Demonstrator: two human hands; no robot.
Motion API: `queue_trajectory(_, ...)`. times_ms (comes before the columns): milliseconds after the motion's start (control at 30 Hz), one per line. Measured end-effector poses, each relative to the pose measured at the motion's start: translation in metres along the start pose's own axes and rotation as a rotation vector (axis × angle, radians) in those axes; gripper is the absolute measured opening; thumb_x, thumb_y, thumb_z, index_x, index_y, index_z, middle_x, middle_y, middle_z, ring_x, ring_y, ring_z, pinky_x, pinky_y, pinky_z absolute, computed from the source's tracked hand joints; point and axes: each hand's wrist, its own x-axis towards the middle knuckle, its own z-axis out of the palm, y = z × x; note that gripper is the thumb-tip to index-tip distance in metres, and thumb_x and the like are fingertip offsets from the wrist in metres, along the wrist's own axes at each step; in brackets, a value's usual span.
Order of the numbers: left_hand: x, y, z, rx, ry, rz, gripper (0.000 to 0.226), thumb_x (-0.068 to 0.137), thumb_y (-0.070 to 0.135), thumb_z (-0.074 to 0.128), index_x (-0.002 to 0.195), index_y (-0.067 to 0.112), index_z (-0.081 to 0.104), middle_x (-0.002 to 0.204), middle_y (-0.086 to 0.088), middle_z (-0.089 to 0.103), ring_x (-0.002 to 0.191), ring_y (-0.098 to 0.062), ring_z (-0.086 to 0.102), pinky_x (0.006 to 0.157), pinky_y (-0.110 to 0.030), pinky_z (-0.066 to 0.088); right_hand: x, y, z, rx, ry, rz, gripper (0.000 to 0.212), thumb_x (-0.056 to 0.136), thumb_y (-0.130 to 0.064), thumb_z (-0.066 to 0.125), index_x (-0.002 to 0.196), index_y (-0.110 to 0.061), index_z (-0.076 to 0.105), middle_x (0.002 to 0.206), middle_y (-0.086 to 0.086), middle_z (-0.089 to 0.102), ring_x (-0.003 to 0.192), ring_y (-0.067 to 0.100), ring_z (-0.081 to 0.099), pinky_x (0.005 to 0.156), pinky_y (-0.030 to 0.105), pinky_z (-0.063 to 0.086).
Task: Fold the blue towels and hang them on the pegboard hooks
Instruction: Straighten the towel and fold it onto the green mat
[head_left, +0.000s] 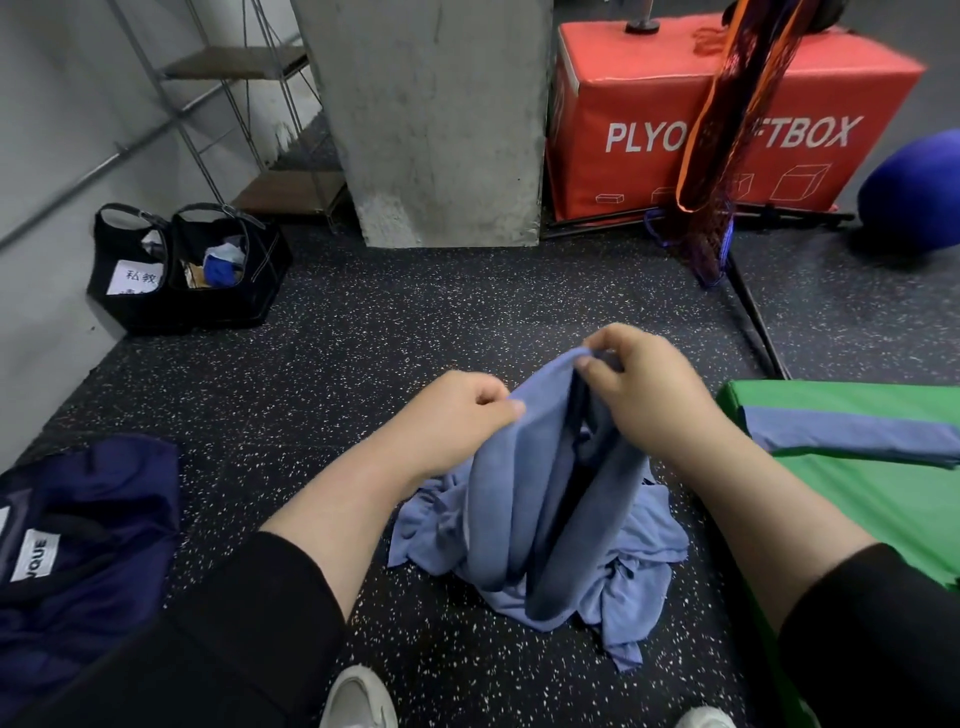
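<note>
I hold a blue towel (524, 499) up from the speckled floor, and it hangs in loose folds. My left hand (457, 410) pinches its edge on the left. Higher up and to the right, my right hand (644, 389) pinches the towel's top edge. Under the lifted towel lies a crumpled heap of blue cloth (644, 535). A folded blue towel (852, 434) rests on the green mat (872, 509) at the right. No pegboard is in view.
A dark blue bag (88, 525) lies at the left. Two black baskets (187, 270) stand by the wall, a concrete pillar (436, 119) behind. A red plyo box (727, 114), hanging netting (727, 130) and a blue ball (914, 192) are at the back right.
</note>
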Motion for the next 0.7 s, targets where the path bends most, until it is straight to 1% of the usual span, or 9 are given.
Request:
queue_trajectory(100, -0.002, -0.010, -0.003, 0.109, -0.055, -0.036, 0.039, 0.096, 0.033, 0.060, 0.070, 0.007, 0.049, 0.064, -0.005, 0.038, 0.061, -0.014, 0.037, 0.062, -0.032, 0.034, 0.002, 0.006, -0.006, -0.012, 0.003, 0.048, 0.007, 0.097, -0.024, 0.062, 0.104, -0.023, 0.062, 0.071, -0.007, 0.064, 0.066, 0.015, 0.063, 0.048, 0.010, 0.036)
queue_trajectory(200, -0.005, -0.005, 0.000, 0.075, -0.021, 0.055, 0.037, 0.097, 0.036, 0.062, 0.085, 0.002, 0.066, 0.073, -0.021, 0.057, 0.065, -0.013, 0.045, 0.063, -0.032, 0.037, -0.004, 0.003, -0.004, 0.083, -0.180, -0.042, 0.041, 0.095, -0.021, 0.067, 0.130, -0.036, 0.053, 0.070, -0.003, 0.066, 0.047, 0.010, 0.054, 0.047, 0.015, 0.042)
queue_trajectory(267, -0.006, 0.002, 0.002, 0.043, 0.002, 0.095, 0.029, 0.094, 0.035, 0.068, 0.083, 0.008, 0.072, 0.068, -0.014, 0.062, 0.062, -0.008, 0.046, 0.061, -0.029, 0.036, -0.007, 0.000, 0.003, 0.070, -0.326, -0.142, 0.052, 0.095, -0.019, 0.067, 0.137, -0.044, 0.049, 0.065, -0.003, 0.061, 0.048, 0.006, 0.046, 0.052, 0.020, 0.041)
queue_trajectory(333, -0.006, 0.007, 0.005, 0.037, 0.049, 0.096, 0.027, 0.092, 0.032, 0.073, 0.077, 0.010, 0.070, 0.051, 0.006, 0.047, 0.050, -0.005, 0.036, 0.050, -0.023, 0.027, -0.009, -0.002, 0.011, 0.054, -0.377, -0.173, 0.042, 0.095, -0.017, 0.064, 0.129, -0.041, 0.057, 0.064, -0.002, 0.058, 0.052, 0.007, 0.042, 0.057, 0.026, 0.041)
queue_trajectory(367, -0.005, 0.008, 0.005, 0.003, 0.067, 0.088, 0.029, 0.091, 0.031, 0.074, 0.075, 0.008, 0.068, 0.050, 0.009, 0.042, 0.047, -0.006, 0.032, 0.048, -0.024, 0.024, -0.008, -0.002, 0.013, 0.059, -0.368, -0.167, 0.031, 0.095, -0.016, 0.063, 0.118, -0.037, 0.062, 0.065, -0.002, 0.059, 0.054, 0.007, 0.043, 0.060, 0.028, 0.042)
queue_trajectory(433, -0.005, 0.009, 0.006, -0.098, 0.079, 0.074, 0.031, 0.090, 0.031, 0.076, 0.073, 0.007, 0.065, 0.054, 0.002, 0.042, 0.049, -0.011, 0.031, 0.049, -0.028, 0.022, -0.007, -0.001, 0.014, 0.061, -0.360, -0.165, 0.018, 0.096, -0.018, 0.064, 0.104, -0.034, 0.067, 0.064, -0.001, 0.058, 0.056, 0.007, 0.044, 0.061, 0.031, 0.044)
queue_trajectory(567, -0.006, 0.006, 0.002, -0.182, 0.035, 0.049, 0.029, 0.088, 0.034, 0.077, 0.076, 0.011, 0.066, 0.066, -0.009, 0.054, 0.062, -0.017, 0.041, 0.059, -0.033, 0.029, -0.007, -0.001, 0.013, 0.076, -0.330, -0.142, 0.010, 0.096, -0.019, 0.063, 0.092, -0.029, 0.063, 0.062, -0.003, 0.064, 0.053, 0.012, 0.051, 0.061, 0.034, 0.048)
queue_trajectory(633, -0.006, 0.003, -0.002, -0.135, 0.000, 0.004, 0.028, 0.090, 0.035, 0.075, 0.077, 0.011, 0.066, 0.069, -0.008, 0.058, 0.064, -0.016, 0.046, 0.061, -0.032, 0.035, -0.004, 0.001, 0.013, 0.033, -0.203, -0.104, 0.009, 0.096, -0.022, 0.062, 0.089, -0.026, 0.061, 0.056, -0.010, 0.058, 0.050, 0.003, 0.048, 0.056, 0.023, 0.040)
queue_trajectory(700, -0.005, -0.002, -0.005, -0.024, -0.029, -0.046, 0.036, 0.093, 0.033, 0.070, 0.078, 0.002, 0.060, 0.068, -0.008, 0.049, 0.063, -0.014, 0.041, 0.061, -0.030, 0.032, 0.000, 0.004, 0.010, -0.009, -0.097, -0.045, 0.007, 0.097, -0.022, 0.061, 0.091, -0.025, 0.062, 0.056, -0.009, 0.050, 0.050, 0.002, 0.044, 0.050, 0.016, 0.031)
